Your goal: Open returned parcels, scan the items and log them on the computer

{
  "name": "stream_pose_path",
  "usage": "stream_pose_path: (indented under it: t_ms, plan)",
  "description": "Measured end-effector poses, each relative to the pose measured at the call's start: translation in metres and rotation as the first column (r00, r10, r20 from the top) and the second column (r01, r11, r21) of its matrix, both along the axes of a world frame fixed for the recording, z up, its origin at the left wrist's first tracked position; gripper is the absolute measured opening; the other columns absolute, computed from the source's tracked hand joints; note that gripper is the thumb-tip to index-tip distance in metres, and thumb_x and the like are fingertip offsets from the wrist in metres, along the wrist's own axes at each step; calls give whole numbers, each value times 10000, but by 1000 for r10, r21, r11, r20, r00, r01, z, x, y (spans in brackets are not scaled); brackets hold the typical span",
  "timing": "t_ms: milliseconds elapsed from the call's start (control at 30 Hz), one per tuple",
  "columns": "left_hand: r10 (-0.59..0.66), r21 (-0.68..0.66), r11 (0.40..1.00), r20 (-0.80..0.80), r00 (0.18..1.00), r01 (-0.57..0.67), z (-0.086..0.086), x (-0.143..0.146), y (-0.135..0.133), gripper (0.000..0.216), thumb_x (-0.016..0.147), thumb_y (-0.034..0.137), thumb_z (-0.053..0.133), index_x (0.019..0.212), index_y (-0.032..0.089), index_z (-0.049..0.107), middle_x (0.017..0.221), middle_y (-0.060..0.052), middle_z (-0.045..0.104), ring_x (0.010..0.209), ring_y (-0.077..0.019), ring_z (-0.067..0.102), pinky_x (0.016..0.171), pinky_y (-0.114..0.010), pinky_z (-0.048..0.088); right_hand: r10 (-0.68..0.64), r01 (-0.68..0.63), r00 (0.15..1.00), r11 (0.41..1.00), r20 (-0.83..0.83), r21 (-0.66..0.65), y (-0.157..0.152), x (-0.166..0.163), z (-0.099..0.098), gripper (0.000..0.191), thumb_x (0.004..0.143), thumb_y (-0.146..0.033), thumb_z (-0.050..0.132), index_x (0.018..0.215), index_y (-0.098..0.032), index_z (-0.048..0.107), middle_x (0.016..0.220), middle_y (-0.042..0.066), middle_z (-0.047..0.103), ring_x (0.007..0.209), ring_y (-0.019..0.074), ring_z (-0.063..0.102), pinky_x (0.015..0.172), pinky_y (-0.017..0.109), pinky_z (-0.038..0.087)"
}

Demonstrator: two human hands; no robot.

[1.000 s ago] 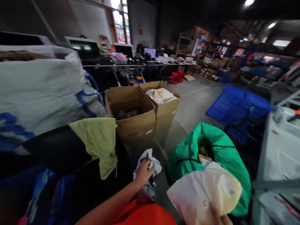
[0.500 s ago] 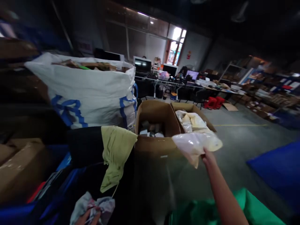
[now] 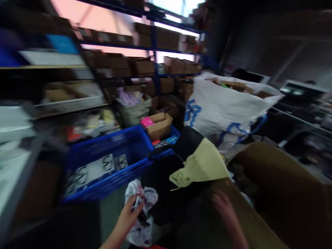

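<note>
My left hand (image 3: pixel 132 209), low in the view, is closed around a crumpled white plastic bag (image 3: pixel 142 228) with reddish and dark marks. At the lower right my right hand (image 3: pixel 222 204) is blurred by motion. Its fingers look loosely stretched out, and nothing shows in them. It is beside the near wall of a large cardboard box (image 3: pixel 249 218). A pale yellow cloth (image 3: pixel 201 162) hangs over a black surface just beyond my right hand.
A blue crate (image 3: pixel 109 173) with cards bearing black handwriting stands to the left. Behind are a small open carton (image 3: pixel 159 128), a big white woven sack (image 3: pixel 223 107) filled to the top, and shelving (image 3: pixel 154 52) loaded with boxes. A white surface (image 3: pixel 12 162) edges the far left.
The view has swung left toward the shelves. My right hand has let go of the clear plastic bag and come back beside the box. My left hand still grips the crumpled bag.
</note>
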State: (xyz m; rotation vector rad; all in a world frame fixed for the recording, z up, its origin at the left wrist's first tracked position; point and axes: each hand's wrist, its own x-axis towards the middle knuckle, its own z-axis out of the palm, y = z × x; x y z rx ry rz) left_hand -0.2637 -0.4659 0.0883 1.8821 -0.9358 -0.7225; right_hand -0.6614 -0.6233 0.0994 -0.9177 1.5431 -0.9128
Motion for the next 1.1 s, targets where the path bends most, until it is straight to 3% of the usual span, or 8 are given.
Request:
stream_pose_path:
  t_ms: [67, 133, 233, 400, 500, 733, 933, 1100]
  plan:
    - [67, -20, 997, -138, 988, -70, 16, 2, 17, 482, 691, 614, 663, 946, 212, 736, 1072, -89, 734, 1106, -319, 652, 1050, -436, 484, 376, -393, 903, 918, 209, 46, 27, 101, -18, 810, 561, -674, 825, 1265, -330, 617, 1235, 116, 680, 1064, 357, 685, 846, 520, 563]
    - [112, -21, 992, -305, 946, -125, 28, 6, 32, 470, 775, 553, 620, 1081, 207, 711, 1113, -77, 726, 1103, -291, 655, 1033, -421, 492, 730, -765, 532, 632, 428, -128, 65, 193, -26, 990, 563, -622, 849, 1433, -323, 484, 1485, 119, 517, 1293, 339, 562, 1041, 522, 467]
    - [128, -104, 980, -336, 933, -172, 35, 25, 56, 409, 839, 456, 582, 1152, 215, 688, 1169, -75, 703, 1157, -268, 628, 1071, -410, 461, 854, -880, 319, 427, 412, -205, 107, 296, -27, 878, 692, -527, 783, 1464, -281, 443, 1491, 95, 517, 1358, 276, 508, 1144, 454, 383]
    - [169, -175, 971, 18, 985, -163, 29, 89, 122, 525, 817, 348, 636, 1326, 221, 612, 1315, -128, 609, 1226, -269, 576, 1085, -431, 460, 825, -813, 566, 558, 2, -164, 112, 382, -49, 760, 589, -413, 719, 1308, -218, 565, 1318, 93, 649, 1240, 292, 593, 1086, 397, 442]
    - [316, -93, 947, 105, 943, -307, 12, 131, 179, 447, 841, 360, 603, 1260, 210, 637, 1275, -140, 602, 1139, -259, 621, 1036, -444, 505, 722, -738, 675, 666, -152, -108, 104, 400, -74, 773, 563, -472, 652, 1276, -184, 574, 1276, 137, 658, 1269, 354, 558, 1078, 436, 431]
    - [678, 125, 717, 100, 728, -686, -47, 185, 289, 505, 764, 571, 542, 1023, 161, 681, 1086, -144, 641, 896, -276, 697, 871, -459, 589, 607, -649, 729, 760, -315, -37, 86, 419, -102, 644, 530, -517, 560, 1083, -209, 677, 1036, 118, 742, 1034, 351, 683, 892, 422, 539]
    - [747, 235, 625, 99, 658, -745, -80, 196, 298, 586, 742, 626, 491, 1001, 137, 685, 1099, -187, 656, 926, -327, 709, 904, -479, 583, 532, -618, 757, 772, -380, -150, 15, 487, -99, 561, 535, -433, 528, 1023, -217, 701, 1058, 128, 738, 1029, 355, 679, 914, 446, 533]
    - [773, 327, 554, 140, 619, -765, -107, 235, 264, 502, 684, 614, 519, 872, 190, 709, 986, -182, 699, 963, -407, 711, 911, -533, 587, 445, -564, 817, 747, -367, -352, -108, 595, -82, 508, 604, -366, 512, 1038, -183, 703, 1044, 122, 737, 954, 303, 675, 887, 416, 540]
